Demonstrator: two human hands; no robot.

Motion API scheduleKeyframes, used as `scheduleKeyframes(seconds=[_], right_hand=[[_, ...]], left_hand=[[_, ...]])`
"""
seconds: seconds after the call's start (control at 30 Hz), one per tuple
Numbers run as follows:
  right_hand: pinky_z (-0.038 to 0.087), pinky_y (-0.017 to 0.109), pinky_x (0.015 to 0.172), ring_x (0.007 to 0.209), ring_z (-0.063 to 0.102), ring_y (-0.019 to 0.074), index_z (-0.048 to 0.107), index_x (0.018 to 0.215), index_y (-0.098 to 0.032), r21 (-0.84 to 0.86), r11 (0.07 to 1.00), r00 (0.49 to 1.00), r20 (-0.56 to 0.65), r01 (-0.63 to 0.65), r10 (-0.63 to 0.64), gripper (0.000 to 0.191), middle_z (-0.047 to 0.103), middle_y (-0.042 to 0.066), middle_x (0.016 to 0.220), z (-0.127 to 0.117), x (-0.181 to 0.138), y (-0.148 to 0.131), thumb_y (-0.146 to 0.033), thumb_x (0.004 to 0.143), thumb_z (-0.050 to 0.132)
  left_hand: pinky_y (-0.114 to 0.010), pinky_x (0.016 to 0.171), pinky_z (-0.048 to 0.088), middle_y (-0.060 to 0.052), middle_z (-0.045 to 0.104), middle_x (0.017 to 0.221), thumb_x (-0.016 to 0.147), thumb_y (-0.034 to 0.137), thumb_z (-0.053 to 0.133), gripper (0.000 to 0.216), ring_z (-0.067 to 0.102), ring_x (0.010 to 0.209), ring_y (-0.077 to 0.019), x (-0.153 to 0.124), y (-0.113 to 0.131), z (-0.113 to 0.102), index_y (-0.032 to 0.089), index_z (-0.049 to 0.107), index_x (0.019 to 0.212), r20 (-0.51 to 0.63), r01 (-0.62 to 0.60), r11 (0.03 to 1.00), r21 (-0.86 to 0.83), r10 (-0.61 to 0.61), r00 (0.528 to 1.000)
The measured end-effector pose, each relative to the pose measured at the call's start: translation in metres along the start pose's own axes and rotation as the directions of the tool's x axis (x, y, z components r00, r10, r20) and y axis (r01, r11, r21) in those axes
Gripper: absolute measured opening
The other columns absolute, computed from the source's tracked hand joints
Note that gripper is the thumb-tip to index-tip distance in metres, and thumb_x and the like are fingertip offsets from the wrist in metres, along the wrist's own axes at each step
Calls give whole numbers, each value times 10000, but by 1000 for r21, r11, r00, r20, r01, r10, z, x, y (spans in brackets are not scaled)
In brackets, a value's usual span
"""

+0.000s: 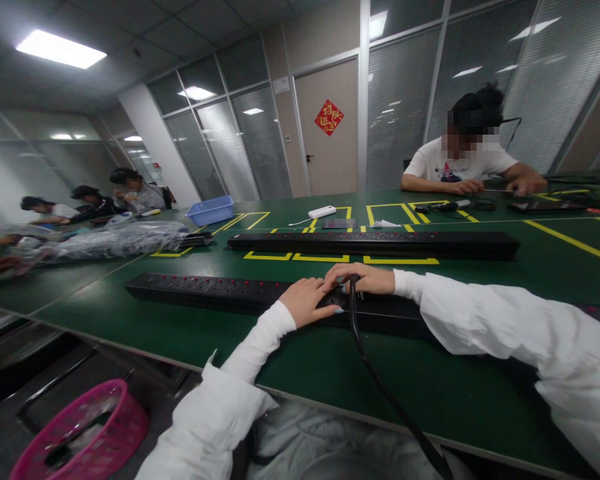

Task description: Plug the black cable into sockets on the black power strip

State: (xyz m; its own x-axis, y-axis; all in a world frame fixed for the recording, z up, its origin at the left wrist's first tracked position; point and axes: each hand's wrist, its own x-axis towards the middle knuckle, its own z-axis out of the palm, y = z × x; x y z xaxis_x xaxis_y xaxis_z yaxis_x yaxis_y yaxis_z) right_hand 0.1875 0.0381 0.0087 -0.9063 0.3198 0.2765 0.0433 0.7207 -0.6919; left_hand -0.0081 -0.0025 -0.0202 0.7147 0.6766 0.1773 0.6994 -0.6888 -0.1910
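Note:
A long black power strip [200, 291] lies across the green table [330, 373] in front of me. My left hand [307, 301] rests on top of the strip, fingers curled over it. My right hand [363, 277] is closed on a black plug [351, 283] pressed against the strip. The plug's black cable [380, 387] runs toward me and drops over the table's front edge. Both arms wear white sleeves.
A second black power strip [375, 244] lies farther back over yellow floor-tape marks. A blue bin [211, 210], a white device [322, 212] and plastic-wrapped goods [115, 241] sit beyond. A person in white [460, 163] works opposite; others sit far left. A pink basket [80, 433] stands on the floor.

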Motion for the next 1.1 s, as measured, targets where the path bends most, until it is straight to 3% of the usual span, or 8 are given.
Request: scheduleKeyframes(seconds=[0.67, 0.83, 1.1], right_hand=[[319, 358, 882, 969, 446, 179, 517, 1050, -147, -219, 973, 997, 41, 69, -61, 296, 474, 81, 1051, 3, -4, -11, -168, 761, 458], [327, 360, 879, 1008, 426, 194, 493, 1090, -154, -330, 942, 997, 64, 66, -48, 336, 432, 98, 1110, 5, -6, -15, -163, 755, 469], [263, 348, 954, 1107, 368, 171, 485, 1122, -171, -349, 932, 996, 28, 93, -88, 311, 399, 99, 1187, 4, -16, -19, -238, 841, 369]], left_hand=[[-341, 770, 351, -85, 523, 969, 792, 577, 223, 589, 482, 896, -219, 1, 2, -2, 173, 327, 1208, 4, -10, 1000, -9, 10, 1000], [-342, 772, 356, -86, 530, 964, 788, 586, 213, 582, 486, 888, -223, 1, 2, -1, 168, 387, 1154, 7, 6, 1000, 17, -7, 1000], [-354, 794, 359, -89, 493, 1089, 784, 589, 228, 570, 475, 946, -227, 2, 0, 0, 170, 418, 1121, -6, -5, 1000, -22, 5, 1000]])
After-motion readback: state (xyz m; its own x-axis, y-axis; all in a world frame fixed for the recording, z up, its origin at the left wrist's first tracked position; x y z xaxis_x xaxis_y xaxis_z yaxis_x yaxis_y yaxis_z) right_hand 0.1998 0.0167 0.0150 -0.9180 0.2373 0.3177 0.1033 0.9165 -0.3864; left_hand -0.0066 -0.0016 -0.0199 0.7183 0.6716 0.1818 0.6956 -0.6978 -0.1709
